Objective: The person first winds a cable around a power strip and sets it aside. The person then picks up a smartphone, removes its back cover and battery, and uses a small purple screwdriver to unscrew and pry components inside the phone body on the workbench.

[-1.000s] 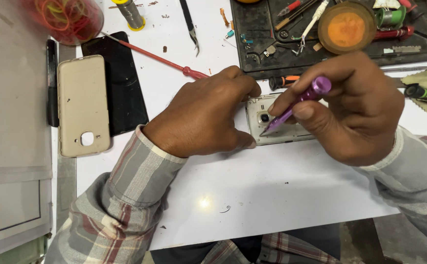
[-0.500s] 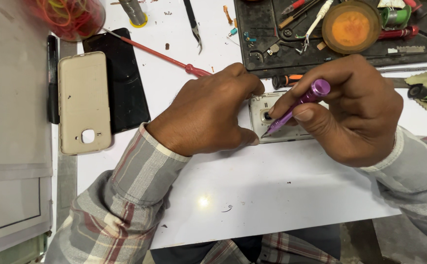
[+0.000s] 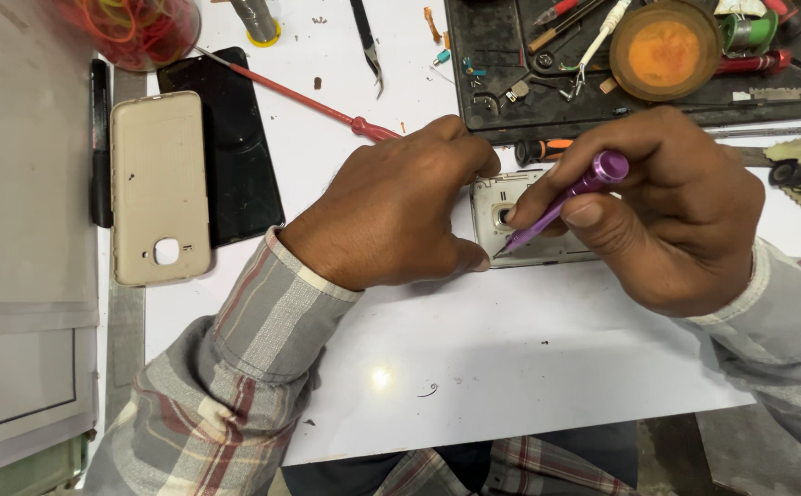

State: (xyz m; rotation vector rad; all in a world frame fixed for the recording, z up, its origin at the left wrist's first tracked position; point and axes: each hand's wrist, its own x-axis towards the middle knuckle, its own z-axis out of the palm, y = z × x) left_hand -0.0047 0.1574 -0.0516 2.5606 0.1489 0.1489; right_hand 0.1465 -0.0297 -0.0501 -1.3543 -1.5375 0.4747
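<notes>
Phone frame (image 3: pixel 533 230) under left hand (image 3: pixel 391 207), purple screwdriver (image 3: pixel 561 200) in right hand (image 3: pixel 666 211) grip

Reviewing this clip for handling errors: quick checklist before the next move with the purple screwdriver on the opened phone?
1. Right hand grips purple screwdriver: ok.
2. Tip down on the opened phone, beside the camera ring: ok.
3. Tip seated in a screw head: cannot tell, too small.
4. Left hand presses on the phone's left end: ok.
5. Loose beige back cover lies apart at the left: ok.
6. Red screwdriver close behind the left hand: not ok.
</notes>
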